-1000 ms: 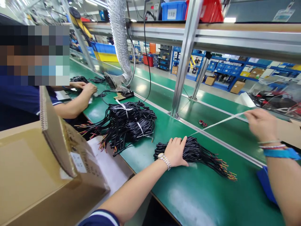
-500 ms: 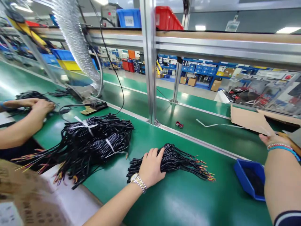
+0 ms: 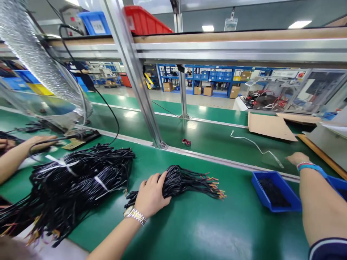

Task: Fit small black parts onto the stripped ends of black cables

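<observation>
A bundle of black cables with bare orange, red and yellow wire ends lies on the green bench. My left hand, with a metal watch on its wrist, is closed over the bundle's left part from above. Farther right, my right hand is over the back of the bench with its fingers drawn together. Whether anything is in those fingers is hidden. A thin white strip lies just left of that hand, its near end apart from the fingers. Below it stands a blue tray of small black parts.
A large pile of black cables with white ties lies at left. Beyond it are another person's hands. A metal post rises from the bench's rail. Small red-and-silver parts, cardboard and a second blue tray are also around.
The view has turned right. The white strip, which ran to my right hand before, now lies on the bench with its end apart from it. My left hand stays on the cable bundle.
</observation>
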Demonstrator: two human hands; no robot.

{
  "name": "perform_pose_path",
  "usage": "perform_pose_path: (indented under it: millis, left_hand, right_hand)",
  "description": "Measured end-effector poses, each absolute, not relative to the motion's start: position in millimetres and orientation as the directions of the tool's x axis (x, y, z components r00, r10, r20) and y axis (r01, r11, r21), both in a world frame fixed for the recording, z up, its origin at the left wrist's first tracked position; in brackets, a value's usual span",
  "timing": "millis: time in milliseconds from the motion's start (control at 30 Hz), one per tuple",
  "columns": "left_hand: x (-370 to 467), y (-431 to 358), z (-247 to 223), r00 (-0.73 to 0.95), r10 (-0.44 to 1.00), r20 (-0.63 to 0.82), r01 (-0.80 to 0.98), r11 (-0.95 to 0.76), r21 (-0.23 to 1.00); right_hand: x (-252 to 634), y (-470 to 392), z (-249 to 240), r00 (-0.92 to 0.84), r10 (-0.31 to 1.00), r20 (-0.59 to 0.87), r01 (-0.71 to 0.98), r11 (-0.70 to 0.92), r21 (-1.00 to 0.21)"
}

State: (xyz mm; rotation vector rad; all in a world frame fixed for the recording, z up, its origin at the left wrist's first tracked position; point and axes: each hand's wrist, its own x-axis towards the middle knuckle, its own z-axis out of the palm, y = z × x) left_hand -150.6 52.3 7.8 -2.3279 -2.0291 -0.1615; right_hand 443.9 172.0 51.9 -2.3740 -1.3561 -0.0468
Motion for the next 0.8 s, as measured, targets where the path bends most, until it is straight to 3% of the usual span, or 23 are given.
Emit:
perform_pose_path:
  millis: [100,167,267,333,400,633,800]
  left_hand:
    - [-163,66,10,0.074,0.992,0.102,0.997,-0.075,0.008]
    - [-170,72,11,0.067,0.995,0.072,0.998,-0.068,0.006]
    - [-173,72,10,0.101,0.990,0.100,0.994,-0.097,-0.043]
    - [-169,67,8,0.132,0.980,0.148,0.988,-0.119,-0.094]
    - [-164,61,6,0.151,0.973,0.173,0.984,-0.132,-0.119]
    - [-149,28,1,0.202,0.945,0.257,0.975,-0.168,-0.148]
    - [-153,32,-5,0.196,0.937,0.291,0.979,-0.171,-0.112]
  right_hand:
    - [433,170,64,0.564,0.809,0.167,0.818,-0.519,-0.249]
    - [405,163,69,0.467,0.862,0.195,0.880,-0.433,-0.192]
    - [335,132,66,0.007,0.933,0.359,0.988,0.049,-0.146]
    - [282,98,54,-0.321,0.834,0.450,0.910,0.404,-0.099]
    - [233,63,36,-0.498,0.738,0.455,0.796,0.597,-0.097]
    - [144,-14,-29,-0.664,0.715,0.219,0.655,0.697,-0.290]
    - [112,-3,-31,-0.697,0.674,0.243,0.633,0.738,-0.232]
